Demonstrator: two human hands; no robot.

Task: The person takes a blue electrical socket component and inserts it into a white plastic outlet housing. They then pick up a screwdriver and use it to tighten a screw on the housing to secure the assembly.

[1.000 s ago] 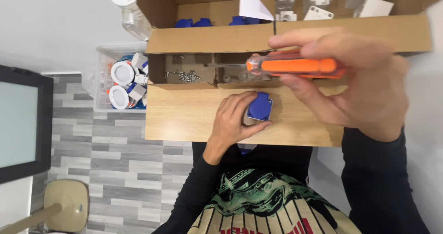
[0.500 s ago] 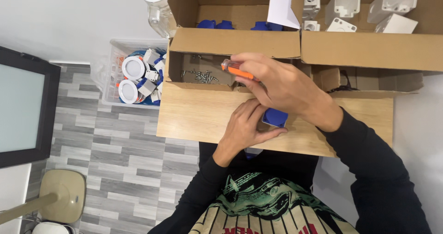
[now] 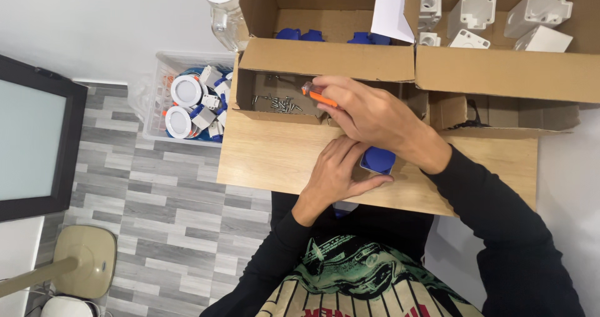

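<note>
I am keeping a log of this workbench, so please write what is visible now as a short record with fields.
Left hand: left hand rests on the wooden table, fingers against a blue plastic part.
Right hand: right hand holds an orange-handled screwdriver, reaching over the small cardboard box.
Box contents: loose screws.
Behind: open cartons with blue parts and white plastic housings.
Floor side: clear bin of round white fittings.
</note>
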